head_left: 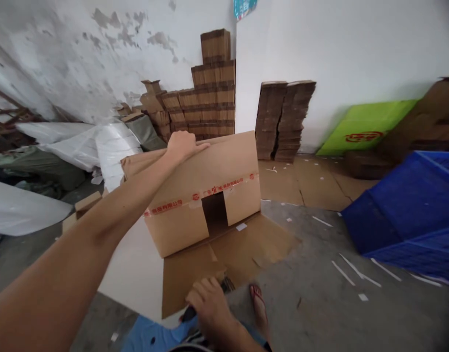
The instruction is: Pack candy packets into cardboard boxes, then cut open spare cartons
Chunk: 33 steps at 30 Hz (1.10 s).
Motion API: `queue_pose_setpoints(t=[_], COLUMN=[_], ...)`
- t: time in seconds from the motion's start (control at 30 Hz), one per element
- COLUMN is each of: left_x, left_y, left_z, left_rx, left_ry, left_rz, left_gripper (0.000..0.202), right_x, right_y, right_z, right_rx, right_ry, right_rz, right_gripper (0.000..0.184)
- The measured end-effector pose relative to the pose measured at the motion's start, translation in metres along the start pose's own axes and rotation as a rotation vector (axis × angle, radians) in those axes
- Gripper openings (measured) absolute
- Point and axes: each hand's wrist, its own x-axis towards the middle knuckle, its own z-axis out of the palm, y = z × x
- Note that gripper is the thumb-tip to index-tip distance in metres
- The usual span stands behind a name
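A brown cardboard box point(224, 156) stands tilted before me, with a strip of red-printed clear tape point(169, 205) across its side and a dark rectangular opening below the strip. Over its top edge, my left hand point(182, 144) is closed on the cardboard, the fingertips hidden behind it. Low in the view, close to my body, my right hand point(208, 298) is wrapped around the dark handle of what looks like a tape dispenser point(228, 282), mostly hidden by the hand. A brown flap point(261, 239) spreads out at the box's near side. Under the box lies a white board point(136, 269).
Flattened cardboard stacks point(213, 93) line the back wall, with two more piles point(283, 117) beside the pillar. A blue crate point(404, 215) stands at right, near a green board point(367, 122). White plastic sacks point(114, 146) lie at left. Paper strips point(356, 269) litter the floor.
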Motion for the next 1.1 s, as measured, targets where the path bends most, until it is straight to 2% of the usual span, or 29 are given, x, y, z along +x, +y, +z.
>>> queue_pose_setpoints(t=[0.07,0.13,0.2,0.27,0.33,0.4,0.5,0.57,0.6,0.67,0.7,0.8,0.87,0.93,1.0,1.1], left_x=[-0.001,-0.01,-0.025,-0.042,-0.057,-0.066,-0.072,-0.073,-0.073,-0.076,-0.078,-0.082,-0.081,-0.072,-0.057,-0.029], left_y=[0.014,0.03,0.039,0.04,0.036,0.033,0.035,0.038,0.039,0.043,0.045,0.054,0.059,0.062,0.063,0.063], left_z=[0.001,0.0,-0.003,-0.006,-0.008,-0.008,-0.008,-0.006,-0.005,0.0,0.003,0.023,0.04,0.055,0.061,0.048], left_rx=[-0.006,-0.016,-0.02,-0.021,-0.013,0.002,0.013,0.016,0.013,-0.009,-0.026,-0.067,-0.054,-0.004,0.057,0.125], left_ry=[0.021,0.011,0.001,0.001,-0.003,-0.022,-0.051,-0.017,0.016,0.069,0.067,-0.038,-0.091,-0.092,-0.07,-0.032], left_rz=[0.029,0.053,0.055,0.03,0.001,-0.013,-0.007,0.017,0.09,0.369,0.592,1.294,1.59,1.66,1.643,1.567], left_gripper=[0.095,0.092,0.089,0.089,0.09,0.089,0.086,0.083,0.079,0.061,0.051,0.028,0.009,0.007,0.018,0.033], right_x=[-0.008,-0.006,0.0,0.006,0.015,0.029,0.052,0.062,0.065,0.065,0.064,0.067,0.075,0.086,0.097,0.114], right_y=[0.017,0.052,0.096,0.137,0.164,0.176,0.182,0.188,0.192,0.202,0.207,0.216,0.219,0.223,0.229,0.239], right_z=[-0.01,-0.026,-0.04,-0.048,-0.045,-0.034,-0.015,-0.01,-0.009,-0.013,-0.017,-0.029,-0.038,-0.049,-0.063,-0.098], right_rx=[0.212,0.504,0.664,0.593,0.44,0.275,-0.016,-0.13,-0.153,-0.168,-0.166,-0.143,-0.138,-0.142,-0.158,-0.217], right_ry=[-0.014,0.032,0.251,0.539,0.729,0.741,0.62,0.514,0.465,0.396,0.384,0.405,0.415,0.406,0.396,0.387], right_rz=[0.196,0.428,0.76,1.067,1.228,1.215,1.135,1.099,1.078,1.002,0.961,0.872,0.825,0.774,0.739,0.684], right_gripper=[0.01,0.016,0.031,0.045,0.051,0.061,0.093,0.093,0.089,0.081,0.08,0.084,0.087,0.088,0.085,0.077])
